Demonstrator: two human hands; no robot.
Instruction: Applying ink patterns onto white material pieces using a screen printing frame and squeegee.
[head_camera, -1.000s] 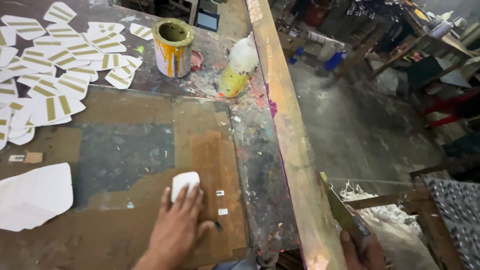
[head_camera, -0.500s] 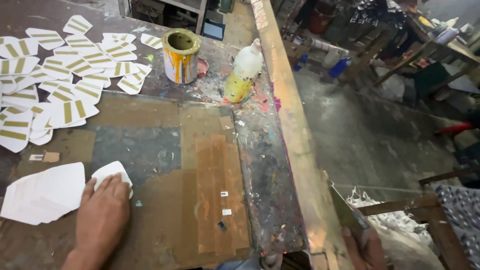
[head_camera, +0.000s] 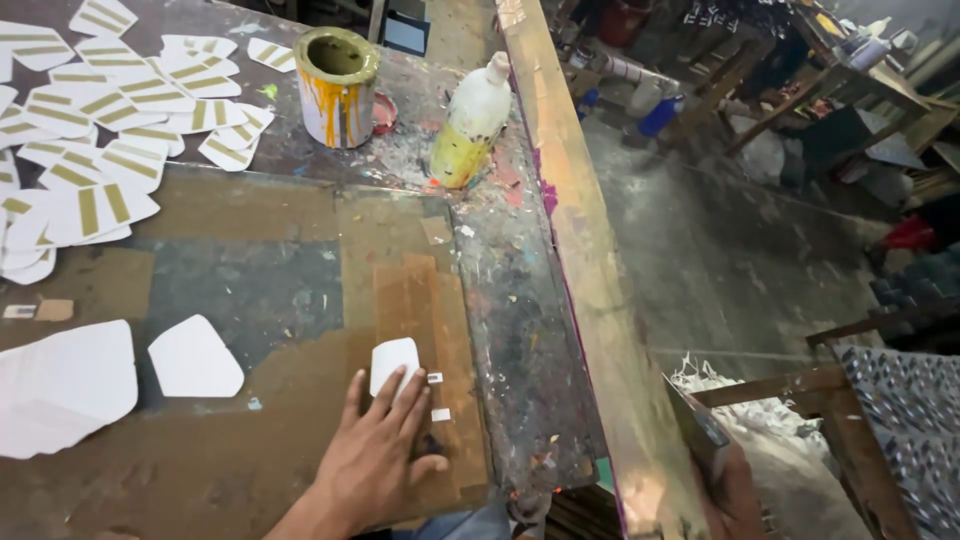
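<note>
My left hand (head_camera: 375, 455) lies flat on the brown work surface (head_camera: 300, 240), fingers spread, with the fingertips resting on a small white card piece (head_camera: 393, 358). Another white card piece (head_camera: 195, 358) lies to the left, beside a pile of white pieces (head_camera: 60, 385). My right hand (head_camera: 740, 495) is low at the right, past the bench's wooden edge (head_camera: 570, 230). It grips a flat grey stack (head_camera: 698, 438) seen edge-on.
Several white pieces with gold stripes (head_camera: 90, 150) are spread at the back left. A paint-stained tin (head_camera: 337, 75) and a white plastic bottle (head_camera: 470, 125) stand at the back. Two tiny white scraps (head_camera: 438, 395) lie by my fingers. The workshop floor (head_camera: 720, 260) lies to the right.
My left hand carried a white piece left to the pile, left it there, and came back to the middle, where it now rests on another white piece. My right hand stayed put.
</note>
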